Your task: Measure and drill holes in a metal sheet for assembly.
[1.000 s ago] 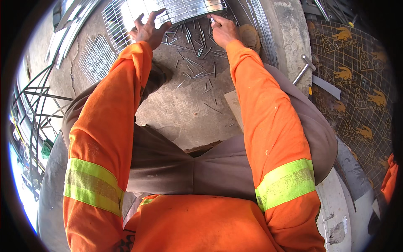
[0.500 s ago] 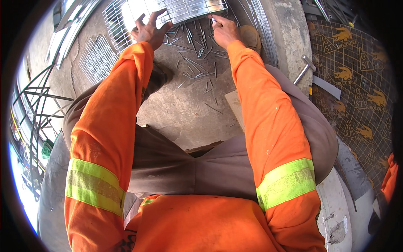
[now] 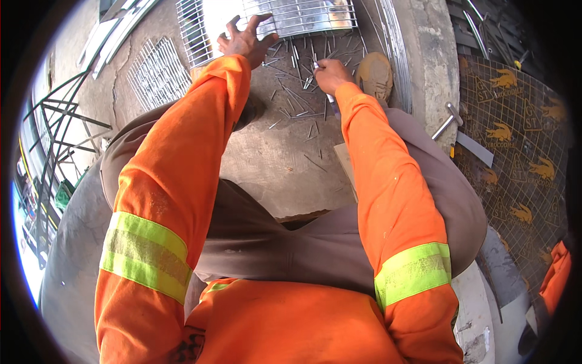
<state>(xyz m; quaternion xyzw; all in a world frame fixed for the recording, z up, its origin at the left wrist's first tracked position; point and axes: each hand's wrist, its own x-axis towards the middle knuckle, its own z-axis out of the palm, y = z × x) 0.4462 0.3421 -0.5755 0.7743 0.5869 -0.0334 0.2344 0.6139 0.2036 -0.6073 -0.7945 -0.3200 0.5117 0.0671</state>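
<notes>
Metal mesh [image 3: 297,19] — left hand [image 3: 244,45] splayed at its edge; right hand [image 3: 333,76] gripping white stick [image 3: 330,97].

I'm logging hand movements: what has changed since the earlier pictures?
The right hand has drawn back, down the picture, from the near edge of the wire grid, over the scattered metal rods; the view has shifted too. Nothing was visibly taken up or let go: the right hand keeps its small white object, and the left hand stays spread at the grid.
</notes>
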